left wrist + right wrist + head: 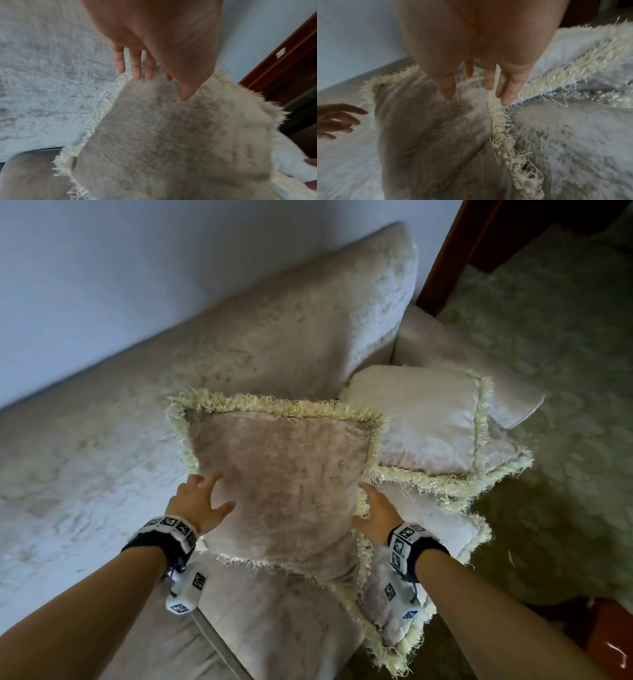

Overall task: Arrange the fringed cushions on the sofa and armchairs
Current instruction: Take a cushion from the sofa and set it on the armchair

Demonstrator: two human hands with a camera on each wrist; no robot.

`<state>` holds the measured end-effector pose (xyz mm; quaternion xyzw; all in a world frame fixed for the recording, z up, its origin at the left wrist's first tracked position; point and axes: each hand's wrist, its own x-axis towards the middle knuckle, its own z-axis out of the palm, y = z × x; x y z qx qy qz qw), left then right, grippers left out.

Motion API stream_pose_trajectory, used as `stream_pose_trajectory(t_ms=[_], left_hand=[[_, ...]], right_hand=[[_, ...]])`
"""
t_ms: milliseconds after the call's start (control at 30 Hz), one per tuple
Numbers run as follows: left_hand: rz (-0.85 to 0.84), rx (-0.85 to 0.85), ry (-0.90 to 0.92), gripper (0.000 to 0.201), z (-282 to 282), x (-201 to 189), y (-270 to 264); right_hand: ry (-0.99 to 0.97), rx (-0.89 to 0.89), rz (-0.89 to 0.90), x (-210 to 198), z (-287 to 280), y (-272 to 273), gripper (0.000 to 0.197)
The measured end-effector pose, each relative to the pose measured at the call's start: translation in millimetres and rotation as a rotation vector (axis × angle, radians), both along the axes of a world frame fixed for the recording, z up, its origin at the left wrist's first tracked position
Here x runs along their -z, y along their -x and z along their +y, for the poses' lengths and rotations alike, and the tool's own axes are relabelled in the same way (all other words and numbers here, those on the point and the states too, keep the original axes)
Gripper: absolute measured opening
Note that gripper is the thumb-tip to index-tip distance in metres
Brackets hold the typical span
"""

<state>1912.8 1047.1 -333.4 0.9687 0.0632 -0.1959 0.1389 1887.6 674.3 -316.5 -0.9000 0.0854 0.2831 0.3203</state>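
A beige velvet cushion (pixel 284 484) with a cream fringe stands upright on the sofa seat (pixel 85 474), leaning back toward the sofa's back cushion (pixel 274 337). My left hand (pixel 219 494) is at its left edge, fingers spread and straight; in the left wrist view the left hand (pixel 161 88) has its thumb on the cushion face (pixel 171 135). My right hand (pixel 368 505) lies with straight fingers along the right fringe (pixel 498 121). Two more fringed cushions are stacked to the right: a pale upper one (pixel 428 422) lies on a lower one (pixel 445 529).
The sofa armrest (pixel 462 347) runs behind the stacked cushions. A green patterned carpet (pixel 548 371) covers the floor to the right. Dark wooden furniture (pixel 462 251) stands at the top right, and more reddish wood (pixel 609 645) shows at the bottom right.
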Motion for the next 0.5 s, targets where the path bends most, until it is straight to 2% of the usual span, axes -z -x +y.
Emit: stream_pose_trajectory(t_ms=[67, 133, 233, 333, 400, 500], left_hand=[[-0.017, -0.024, 0.034, 0.088, 15.2, 29.6, -13.8], [-0.042, -0.048, 0.144, 0.100, 26.8, 58.5, -22.4], [-0.169, -0.106, 0.337, 0.108, 31.0, 94.6, -29.7], [-0.250, -0.178, 0.388, 0.113, 29.6, 126.8, -30.3], [-0.195, -0.198, 0.403, 0.117, 26.0, 144.6, -27.6], [-0.142, -0.231, 0.426, 0.124, 20.2, 162.9, -27.9]], right_hand=[[-0.050, 0.055, -0.031, 23.7, 9.2, -20.7, 0.091], [-0.082, 0.077, -0.074, 45.4, 19.0, -34.2, 0.096], [-0.124, 0.163, -0.158, 74.7, 31.1, -42.2, 0.096], [-0.241, 0.292, -0.188, 105.3, 42.1, -38.7, 0.095], [-0.331, 0.359, -0.171, 124.0, 48.7, -35.7, 0.097], [-0.292, 0.393, -0.165, 141.5, 54.8, -36.7, 0.098]])
